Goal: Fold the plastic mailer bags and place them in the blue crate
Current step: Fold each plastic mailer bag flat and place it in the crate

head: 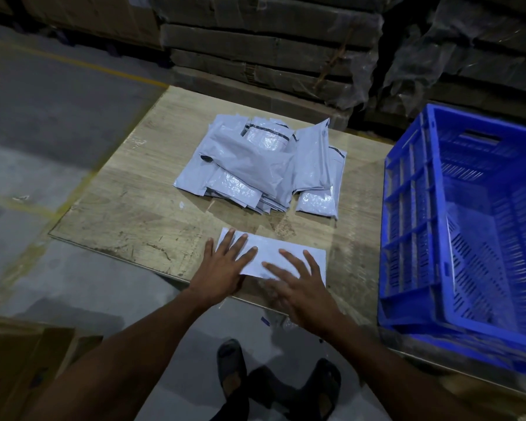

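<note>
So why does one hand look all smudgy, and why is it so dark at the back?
In the head view, the right hand is smeared by motion blur, while the left hand on the mailer bag looks sharper. The light is dim, so the stacked boxes behind fade into shadow. The wide lens bends the blue crate.

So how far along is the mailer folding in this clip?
Early on. Nothing looks finished: the visible inside of the blue crate shows no bags. In hand: one mailer bag lies flat near the wooden board's front edge, with the left hand and right hand pressing on it, fingers spread. Whether it is already folded is unclear. Left: the pile of mailer bags behind it, then loading the crate.
</note>
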`<action>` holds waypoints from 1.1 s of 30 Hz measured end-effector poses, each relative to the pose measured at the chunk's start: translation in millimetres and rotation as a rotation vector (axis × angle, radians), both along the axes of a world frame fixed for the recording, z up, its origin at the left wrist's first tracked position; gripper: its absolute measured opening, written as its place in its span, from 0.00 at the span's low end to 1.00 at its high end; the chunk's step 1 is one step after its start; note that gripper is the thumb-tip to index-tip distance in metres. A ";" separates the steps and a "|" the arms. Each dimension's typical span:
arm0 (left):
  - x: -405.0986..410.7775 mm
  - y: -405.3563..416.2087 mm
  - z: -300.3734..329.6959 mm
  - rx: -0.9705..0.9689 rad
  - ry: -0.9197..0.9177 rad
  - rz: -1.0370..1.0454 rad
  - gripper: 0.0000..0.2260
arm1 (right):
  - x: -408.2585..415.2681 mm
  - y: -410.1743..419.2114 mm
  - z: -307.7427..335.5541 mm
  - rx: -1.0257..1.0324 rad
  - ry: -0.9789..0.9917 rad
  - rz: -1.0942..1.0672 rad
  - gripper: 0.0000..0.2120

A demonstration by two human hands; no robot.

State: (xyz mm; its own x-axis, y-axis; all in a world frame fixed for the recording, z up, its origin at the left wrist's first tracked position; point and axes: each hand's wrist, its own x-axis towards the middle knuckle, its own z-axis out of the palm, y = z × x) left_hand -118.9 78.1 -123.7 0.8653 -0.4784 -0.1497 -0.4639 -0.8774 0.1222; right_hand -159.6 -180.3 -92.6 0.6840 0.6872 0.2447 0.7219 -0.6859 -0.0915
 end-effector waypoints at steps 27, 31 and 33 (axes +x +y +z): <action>-24.4 2.0 -21.3 -0.187 -0.099 0.259 0.38 | 63.0 -27.9 62.2 -0.187 0.319 0.105 0.22; -22.5 0.9 -17.9 -0.119 -0.052 0.235 0.35 | 73.9 -23.6 47.1 -0.314 0.234 -0.049 0.18; -22.9 0.3 -18.4 -0.091 -0.025 0.238 0.34 | 59.7 -12.3 28.0 -0.274 0.254 -0.174 0.16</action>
State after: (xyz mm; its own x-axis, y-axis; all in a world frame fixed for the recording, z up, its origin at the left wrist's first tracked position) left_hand -141.8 78.4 -142.1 0.9579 -0.2717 -0.0924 -0.2499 -0.9480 0.1971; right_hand -99.9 -192.6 -64.6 0.8110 0.5720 -0.1226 0.5707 -0.8197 -0.0491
